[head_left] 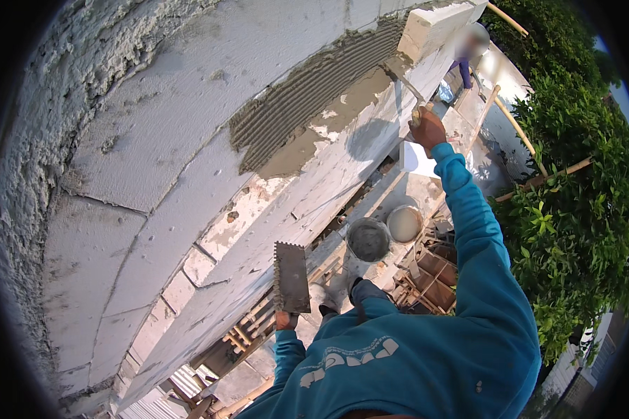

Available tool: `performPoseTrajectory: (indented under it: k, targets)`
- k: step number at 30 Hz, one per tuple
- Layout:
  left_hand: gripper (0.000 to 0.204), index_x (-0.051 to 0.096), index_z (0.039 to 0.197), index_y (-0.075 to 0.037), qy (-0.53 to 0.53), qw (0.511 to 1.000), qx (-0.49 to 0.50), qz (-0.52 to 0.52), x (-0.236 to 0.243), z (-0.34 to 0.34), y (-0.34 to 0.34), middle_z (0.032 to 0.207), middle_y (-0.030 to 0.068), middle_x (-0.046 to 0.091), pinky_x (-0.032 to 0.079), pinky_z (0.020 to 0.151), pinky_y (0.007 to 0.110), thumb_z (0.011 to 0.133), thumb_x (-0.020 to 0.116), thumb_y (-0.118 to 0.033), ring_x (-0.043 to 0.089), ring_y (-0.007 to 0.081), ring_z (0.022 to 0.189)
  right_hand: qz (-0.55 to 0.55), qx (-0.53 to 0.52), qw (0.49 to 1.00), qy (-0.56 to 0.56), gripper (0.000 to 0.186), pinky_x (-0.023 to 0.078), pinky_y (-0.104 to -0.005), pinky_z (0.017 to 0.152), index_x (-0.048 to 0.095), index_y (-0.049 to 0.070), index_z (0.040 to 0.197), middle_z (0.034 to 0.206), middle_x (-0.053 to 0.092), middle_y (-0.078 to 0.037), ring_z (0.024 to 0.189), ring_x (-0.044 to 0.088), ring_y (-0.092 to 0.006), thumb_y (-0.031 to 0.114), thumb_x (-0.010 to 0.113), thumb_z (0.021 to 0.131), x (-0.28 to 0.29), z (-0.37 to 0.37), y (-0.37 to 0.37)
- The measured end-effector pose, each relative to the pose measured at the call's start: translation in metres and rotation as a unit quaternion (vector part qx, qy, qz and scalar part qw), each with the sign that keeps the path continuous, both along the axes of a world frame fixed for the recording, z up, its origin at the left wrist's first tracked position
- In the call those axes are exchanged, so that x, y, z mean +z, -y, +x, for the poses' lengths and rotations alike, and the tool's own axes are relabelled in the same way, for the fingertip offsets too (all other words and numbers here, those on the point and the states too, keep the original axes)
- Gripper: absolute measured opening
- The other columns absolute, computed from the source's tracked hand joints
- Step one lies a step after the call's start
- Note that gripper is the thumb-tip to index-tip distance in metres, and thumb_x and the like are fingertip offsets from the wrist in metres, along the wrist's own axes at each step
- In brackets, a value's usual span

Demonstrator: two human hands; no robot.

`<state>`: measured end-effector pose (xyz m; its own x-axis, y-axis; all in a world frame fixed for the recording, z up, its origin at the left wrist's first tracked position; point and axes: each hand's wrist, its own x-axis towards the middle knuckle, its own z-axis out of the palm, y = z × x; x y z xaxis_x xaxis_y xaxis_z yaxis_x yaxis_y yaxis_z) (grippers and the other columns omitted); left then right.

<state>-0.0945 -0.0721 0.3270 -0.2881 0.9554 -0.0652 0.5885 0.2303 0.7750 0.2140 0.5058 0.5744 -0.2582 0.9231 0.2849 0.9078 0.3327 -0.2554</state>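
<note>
My right hand, arm stretched far up and right, is closed around the handle of a trowel. The trowel's tip touches grey mortar on the wall, just below the end of a pale block. Above the tip, a band of mortar is combed into ridges; a smoother patch lies beneath it. Low and near my body, my left hand grips a notched trowel, its toothed edge toward the wall and its blade apart from it.
A bucket of grey mix stands below beside a second bucket with pale contents. Wooden pieces lie to their right. Another person is farther along the wall. Poles and leafy trees border the right side.
</note>
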Motion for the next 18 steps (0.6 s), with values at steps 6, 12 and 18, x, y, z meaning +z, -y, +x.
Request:
performPoseTrajectory:
  k: [6,12,18]
  targets:
    - [0.048,0.063,0.123,-0.011,0.012,0.999,0.037,0.007,-0.001,0.026,-0.006,0.137,0.0204,0.050,0.034,0.108,0.047,0.077,0.073,-0.020,0.042,0.0421,0.129,-0.083,0.066,0.993,0.052,0.043,0.051,-0.0464,0.084,0.059,0.000,0.107,0.097,0.066,-0.024,0.095,0.063,-0.0410,0.028,0.069,0.075,0.020,0.000,-0.024]
    - [0.049,0.061,0.126,-0.010,-0.002,1.000,0.021,0.022,-0.008,0.030,-0.012,0.139,0.0205,0.048,0.034,0.108,0.046,0.080,0.069,-0.022,0.041,0.0419,0.130,-0.095,0.129,0.987,0.011,0.049,0.050,-0.0458,0.086,0.059,0.003,0.115,0.098,0.065,-0.025,0.097,0.062,-0.0420,0.023,0.072,0.072,0.036,-0.009,0.039]
    - [0.052,0.055,0.132,-0.010,-0.007,0.999,0.004,0.038,-0.018,0.014,0.001,0.142,0.0168,0.045,0.033,0.110,0.043,0.083,0.065,-0.023,0.039,0.0371,0.133,-0.098,0.182,0.978,0.007,0.053,0.051,-0.0462,0.080,0.054,-0.003,0.118,0.096,0.064,-0.027,0.090,0.063,-0.0427,0.018,0.073,0.073,0.025,-0.039,0.097]
